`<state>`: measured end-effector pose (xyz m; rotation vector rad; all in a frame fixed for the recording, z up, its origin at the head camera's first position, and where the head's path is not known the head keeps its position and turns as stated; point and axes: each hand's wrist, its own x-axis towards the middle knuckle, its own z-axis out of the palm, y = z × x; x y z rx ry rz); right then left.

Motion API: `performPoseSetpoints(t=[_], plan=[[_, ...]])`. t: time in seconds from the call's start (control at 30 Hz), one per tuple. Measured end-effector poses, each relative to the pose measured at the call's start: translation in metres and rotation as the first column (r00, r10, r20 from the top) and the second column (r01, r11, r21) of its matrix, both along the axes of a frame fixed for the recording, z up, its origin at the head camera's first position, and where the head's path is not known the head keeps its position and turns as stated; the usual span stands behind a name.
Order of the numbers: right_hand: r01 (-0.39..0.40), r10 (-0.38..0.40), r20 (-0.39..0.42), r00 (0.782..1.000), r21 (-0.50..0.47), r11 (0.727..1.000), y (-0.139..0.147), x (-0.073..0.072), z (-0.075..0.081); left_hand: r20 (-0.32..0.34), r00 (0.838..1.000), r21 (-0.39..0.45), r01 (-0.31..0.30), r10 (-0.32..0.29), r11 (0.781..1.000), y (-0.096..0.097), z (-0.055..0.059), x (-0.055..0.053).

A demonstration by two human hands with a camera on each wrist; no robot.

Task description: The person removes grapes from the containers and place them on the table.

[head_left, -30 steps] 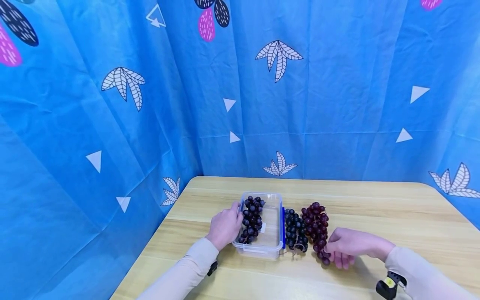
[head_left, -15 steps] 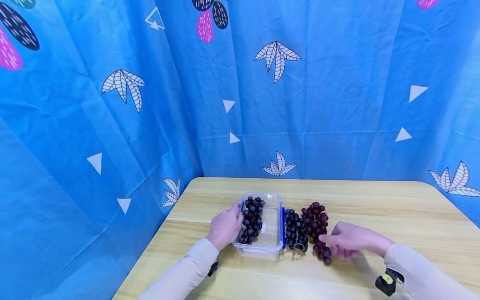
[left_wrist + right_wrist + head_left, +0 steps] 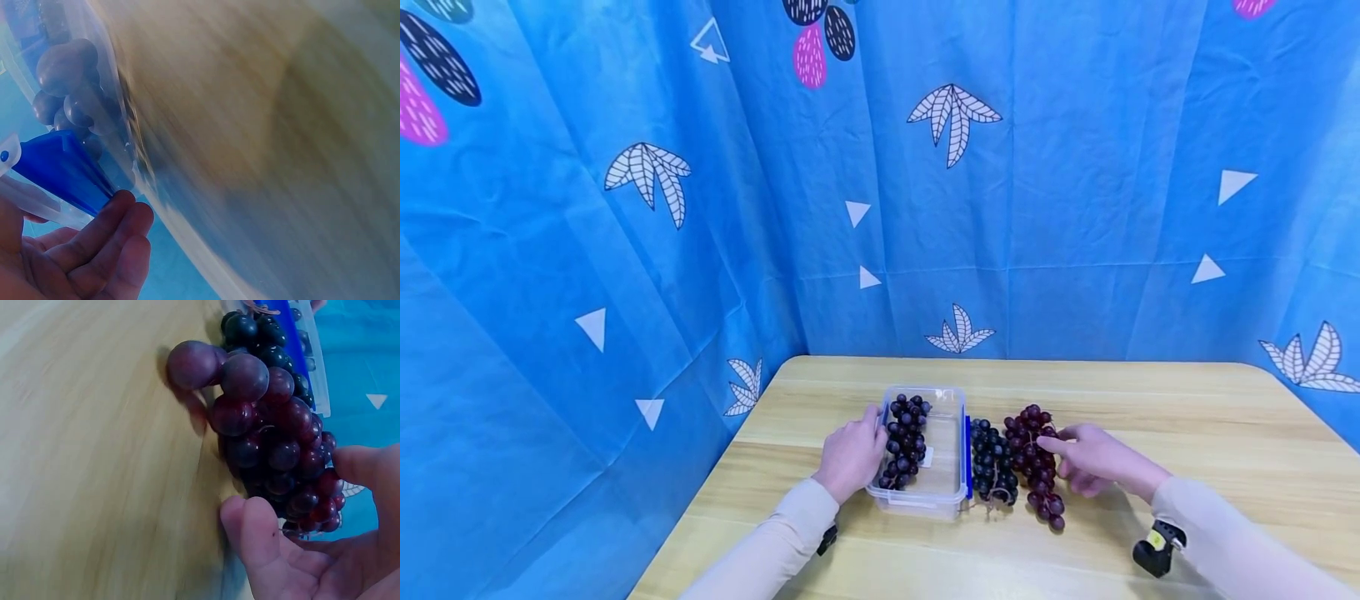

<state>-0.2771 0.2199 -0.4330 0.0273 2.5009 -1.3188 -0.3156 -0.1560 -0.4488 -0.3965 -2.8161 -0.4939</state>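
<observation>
From the nearer right hand point(image 3: 1093, 460), its thumb against the fruit but fingers unclosed, we find the red grape bunch point(image 3: 1028, 450) at nine o'clock on the worktop point(image 3: 1187, 408), long axis roughly twelve to six, while the left hand point(image 3: 850, 457) grips the clear container point(image 3: 917, 502).

Near tabletop point(image 3: 985, 562) leaves room; left of the red grapes point(image 3: 1037, 475), black grapes point(image 3: 987, 458) and container point(image 3: 913, 501) block passage

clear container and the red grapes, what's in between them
In the head view, a black grape bunch lies between the clear container and the red grapes, with a blue flap at the container's side.
</observation>
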Motion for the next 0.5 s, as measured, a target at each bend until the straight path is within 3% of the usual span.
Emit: performPoseSetpoints(t=[0.33,0.5], plan=[[0.037,-0.035,0.024,0.999,-0.080,0.996,-0.008,-0.011,-0.004,-0.007,1.000,0.000,-0.003,0.003,1.000,0.000,-0.001,0.000],[0.044,-0.045,-0.006,0.999,-0.123,0.991,-0.009,-0.014,-0.011,-0.012,1.000,-0.004,-0.001,0.001,1.000,0.000,-0.001,0.000]])
